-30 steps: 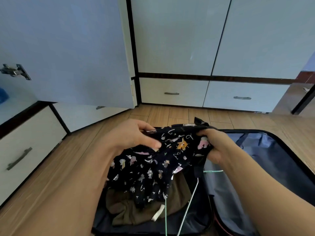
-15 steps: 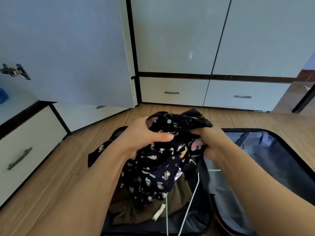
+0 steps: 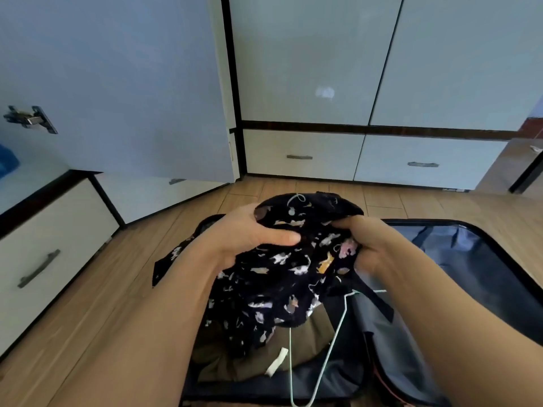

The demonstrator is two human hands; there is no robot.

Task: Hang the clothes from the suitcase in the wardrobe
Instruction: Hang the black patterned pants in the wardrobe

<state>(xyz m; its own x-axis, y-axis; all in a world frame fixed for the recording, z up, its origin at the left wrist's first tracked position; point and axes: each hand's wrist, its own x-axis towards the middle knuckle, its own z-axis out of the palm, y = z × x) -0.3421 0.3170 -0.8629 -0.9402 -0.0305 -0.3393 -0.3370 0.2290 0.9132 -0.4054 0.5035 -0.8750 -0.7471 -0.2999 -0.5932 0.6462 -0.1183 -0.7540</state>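
Black patterned garment [image 3: 282, 268] bunched up, its shape and type can't be told. It covers the fingers of left hand [image 3: 249, 236] and right hand [image 3: 370, 248], only left thumb clear. Olive garment [image 3: 305, 348] mostly buried under it. Green hanger [image 3: 326, 359]: hook hidden under fabric, base cut by bottom edge. Suitcase [image 3: 470, 259] cut at bottom and right edges. Open wardrobe door [image 3: 117, 83] blocks the interior; blue item [image 3: 7, 163] cut by left edge, unidentifiable.

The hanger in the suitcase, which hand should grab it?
Probably the right hand: the pale green hanger lies just below it. Both hands grip the patterned garment; the left hand is farther away.
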